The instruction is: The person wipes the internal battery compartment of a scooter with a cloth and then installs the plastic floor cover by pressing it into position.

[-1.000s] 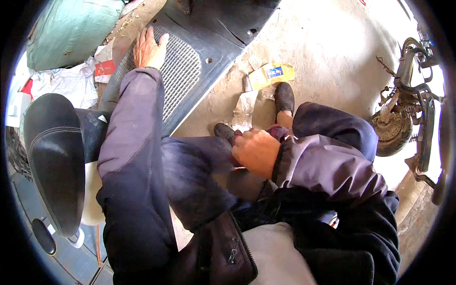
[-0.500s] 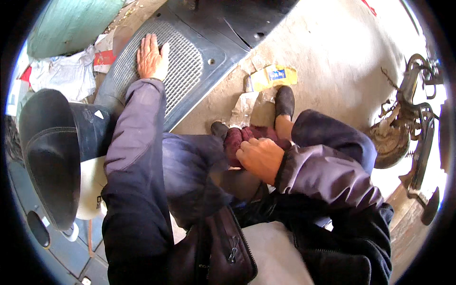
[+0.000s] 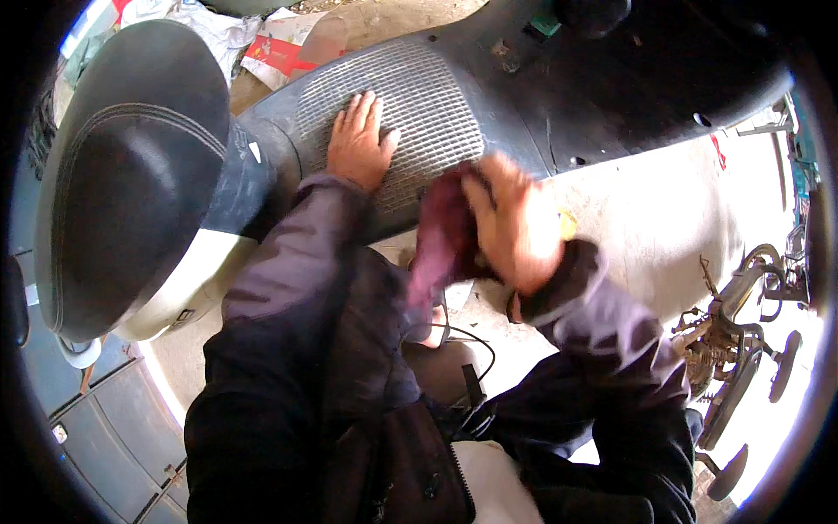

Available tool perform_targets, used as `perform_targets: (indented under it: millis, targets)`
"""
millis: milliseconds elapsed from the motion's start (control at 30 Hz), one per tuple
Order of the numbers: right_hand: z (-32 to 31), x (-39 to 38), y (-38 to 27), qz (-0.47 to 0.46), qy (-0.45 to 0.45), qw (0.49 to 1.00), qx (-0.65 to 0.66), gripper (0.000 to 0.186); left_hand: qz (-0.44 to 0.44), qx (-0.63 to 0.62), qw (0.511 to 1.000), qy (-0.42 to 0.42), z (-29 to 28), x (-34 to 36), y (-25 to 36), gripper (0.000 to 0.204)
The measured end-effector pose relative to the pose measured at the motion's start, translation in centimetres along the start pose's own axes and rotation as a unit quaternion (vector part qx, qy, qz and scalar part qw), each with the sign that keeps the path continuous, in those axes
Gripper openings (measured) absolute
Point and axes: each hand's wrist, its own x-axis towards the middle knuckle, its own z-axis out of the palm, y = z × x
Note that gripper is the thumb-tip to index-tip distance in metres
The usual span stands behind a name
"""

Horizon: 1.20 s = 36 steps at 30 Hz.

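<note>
My left hand (image 3: 360,144) lies flat on the ribbed footboard (image 3: 436,96) of a dark scooter, fingers stretched out and holding nothing. To its right, my right hand (image 3: 521,225) grips a dark red cloth (image 3: 443,229), which hangs down toward my lap and is smeared by motion. That hand is at the near edge of the footboard; whether the cloth touches the board I cannot tell. The scooter's black seat (image 3: 131,183) rises at the left, above a pale body panel (image 3: 196,284).
At the far right stands another vehicle with bent metal bars (image 3: 742,306) and pedals. White sheeting (image 3: 205,35) and a red-and-white carton (image 3: 284,48) lie beyond the footboard. The scooter's dark front part (image 3: 646,79) stretches to the upper right. A thin black cord (image 3: 489,345) loops above my lap.
My right hand has lifted the cloth from near my feet up to the footboard's edge. The view has shifted toward the scooter. My left hand still rests flat on the footboard.
</note>
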Motion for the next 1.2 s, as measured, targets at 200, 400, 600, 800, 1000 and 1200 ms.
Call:
perform_targets:
  millis: [200,400,600,800,1000,1200]
  targets:
    - [4.2,9.1,6.1,-0.04,0.23,0.969,-0.077,0.014,0.009,-0.003,1.0,0.011,-0.2,0.2,0.4,0.055]
    - [9.2,7.2,7.4,-0.119,0.082,0.973,-0.182,0.048,0.013,0.006,1.0,0.024,0.2,0.0,-0.1,0.06]
    - [9.7,8.7,9.5,-0.17,0.038,0.962,-0.212,0.043,-0.001,-0.006,1.0,0.001,-1.2,0.2,0.5,0.061]
    - [9.0,15.7,10.0,-0.145,0.089,0.969,-0.179,0.03,-0.016,-0.045,0.999,-0.006,-1.3,0.9,1.2,0.054]
    - [7.7,22.8,-4.9,-0.217,0.201,0.955,0.036,0.009,-0.035,-0.013,0.999,0.005,-1.8,-0.8,-0.4,0.054]
    - [17.0,26.0,0.7,-0.178,0.145,0.94,-0.252,0.018,0.005,-0.194,0.981,0.023,-1.3,1.7,2.0,0.044]
